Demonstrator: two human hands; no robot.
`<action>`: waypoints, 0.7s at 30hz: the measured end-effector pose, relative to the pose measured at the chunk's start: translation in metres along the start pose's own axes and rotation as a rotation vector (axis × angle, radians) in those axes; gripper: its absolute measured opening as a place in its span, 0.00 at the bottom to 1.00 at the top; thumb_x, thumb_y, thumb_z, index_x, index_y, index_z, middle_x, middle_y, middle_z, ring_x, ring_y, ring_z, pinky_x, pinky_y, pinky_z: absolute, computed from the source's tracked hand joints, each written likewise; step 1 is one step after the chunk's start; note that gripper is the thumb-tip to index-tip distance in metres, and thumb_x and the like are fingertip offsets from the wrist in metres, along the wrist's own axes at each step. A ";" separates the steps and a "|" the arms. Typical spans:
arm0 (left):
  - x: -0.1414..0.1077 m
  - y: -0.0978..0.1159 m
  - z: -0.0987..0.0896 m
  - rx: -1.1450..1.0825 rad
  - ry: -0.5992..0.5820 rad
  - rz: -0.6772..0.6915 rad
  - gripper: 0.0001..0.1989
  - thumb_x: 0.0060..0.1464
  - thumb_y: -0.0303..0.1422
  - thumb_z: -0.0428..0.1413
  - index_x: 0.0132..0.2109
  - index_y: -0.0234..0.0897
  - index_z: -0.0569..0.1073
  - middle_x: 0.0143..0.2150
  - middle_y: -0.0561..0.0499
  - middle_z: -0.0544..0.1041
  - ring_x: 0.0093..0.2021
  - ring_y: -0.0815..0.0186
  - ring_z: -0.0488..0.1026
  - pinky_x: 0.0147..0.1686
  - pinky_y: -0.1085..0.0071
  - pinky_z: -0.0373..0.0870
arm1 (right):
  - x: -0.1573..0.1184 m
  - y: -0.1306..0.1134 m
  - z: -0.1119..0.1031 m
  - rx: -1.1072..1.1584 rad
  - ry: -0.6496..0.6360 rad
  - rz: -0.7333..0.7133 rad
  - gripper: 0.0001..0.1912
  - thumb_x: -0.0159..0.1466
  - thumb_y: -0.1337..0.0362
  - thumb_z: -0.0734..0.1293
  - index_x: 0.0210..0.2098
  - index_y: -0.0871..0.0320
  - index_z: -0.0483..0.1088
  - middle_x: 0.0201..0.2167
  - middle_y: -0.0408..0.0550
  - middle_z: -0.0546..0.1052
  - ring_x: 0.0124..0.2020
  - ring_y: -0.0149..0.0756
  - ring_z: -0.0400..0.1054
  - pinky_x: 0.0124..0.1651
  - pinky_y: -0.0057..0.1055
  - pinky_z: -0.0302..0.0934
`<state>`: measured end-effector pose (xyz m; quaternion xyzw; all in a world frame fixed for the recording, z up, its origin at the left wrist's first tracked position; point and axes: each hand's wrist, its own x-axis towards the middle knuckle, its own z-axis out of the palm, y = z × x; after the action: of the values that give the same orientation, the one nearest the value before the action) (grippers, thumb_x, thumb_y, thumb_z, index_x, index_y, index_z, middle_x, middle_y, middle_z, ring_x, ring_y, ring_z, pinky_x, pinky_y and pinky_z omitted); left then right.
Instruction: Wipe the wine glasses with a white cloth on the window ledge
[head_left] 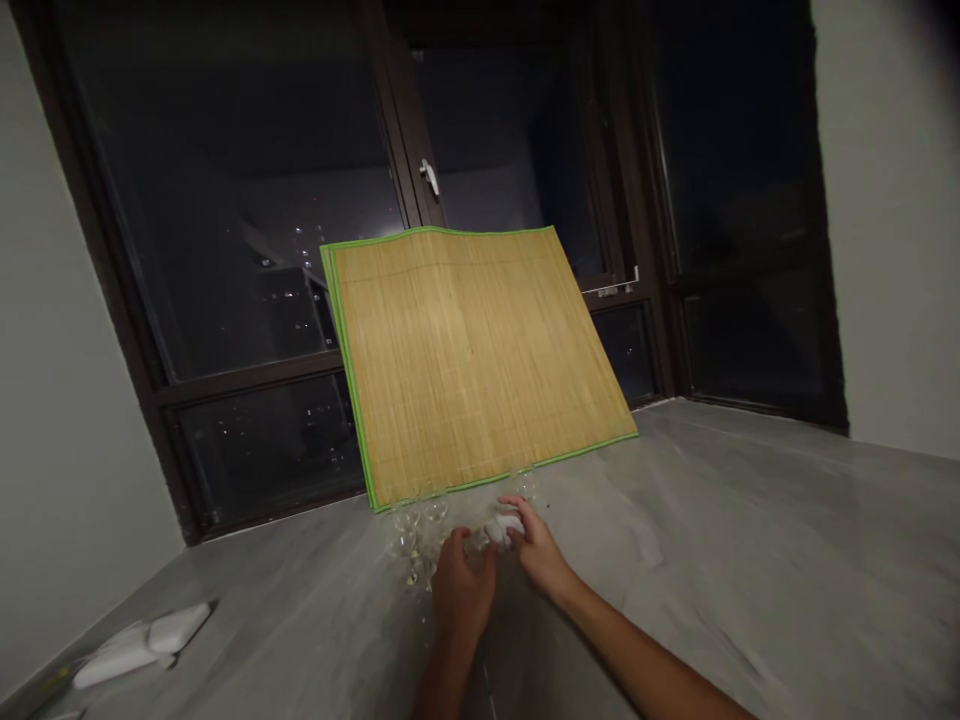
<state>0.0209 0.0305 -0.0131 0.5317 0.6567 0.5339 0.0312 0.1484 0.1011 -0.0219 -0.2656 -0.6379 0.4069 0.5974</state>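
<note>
My left hand (463, 582) is closed around a small clear glass (477, 541), whose full shape is partly hidden by the fingers. A crumpled white cloth or tissue (504, 527) lies against the glass, and my right hand (541, 556) pinches it with the fingers curled over. Left of my hands stand several clear stemmed glasses (407, 520), close together on the grey marble-look surface (645, 600). Behind my right hand there is another clear glass (525, 484), faint against the surface.
A folded bamboo mat (472, 350) with green edging leans against the dark window (225, 200), behind the glasses. At the lower left lies a white bundle (142, 645) with a band or cord around it. White walls (892, 220) bound both sides.
</note>
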 end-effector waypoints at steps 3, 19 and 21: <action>0.000 0.000 0.001 0.061 0.015 0.020 0.18 0.52 0.42 0.58 0.48 0.40 0.71 0.47 0.44 0.76 0.48 0.55 0.72 0.48 0.64 0.64 | 0.000 0.010 0.002 -0.131 0.000 -0.080 0.29 0.56 0.68 0.61 0.58 0.57 0.60 0.55 0.53 0.71 0.56 0.41 0.65 0.62 0.41 0.54; -0.002 0.001 -0.002 0.183 -0.061 0.128 0.22 0.57 0.40 0.53 0.57 0.38 0.69 0.50 0.42 0.71 0.48 0.58 0.72 0.44 0.68 0.65 | -0.001 0.000 -0.002 0.076 -0.191 0.199 0.35 0.51 0.67 0.63 0.59 0.52 0.56 0.40 0.44 0.74 0.28 0.31 0.66 0.27 0.26 0.62; -0.002 -0.002 0.001 0.096 -0.077 0.107 0.22 0.55 0.42 0.54 0.54 0.37 0.71 0.49 0.42 0.73 0.45 0.58 0.72 0.44 0.67 0.65 | -0.002 -0.010 -0.005 0.154 -0.209 0.269 0.34 0.50 0.67 0.63 0.57 0.51 0.57 0.36 0.42 0.73 0.23 0.29 0.64 0.22 0.24 0.58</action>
<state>0.0210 0.0303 -0.0163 0.5870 0.6504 0.4821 0.0022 0.1547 0.0956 -0.0150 -0.2582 -0.6221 0.5563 0.4868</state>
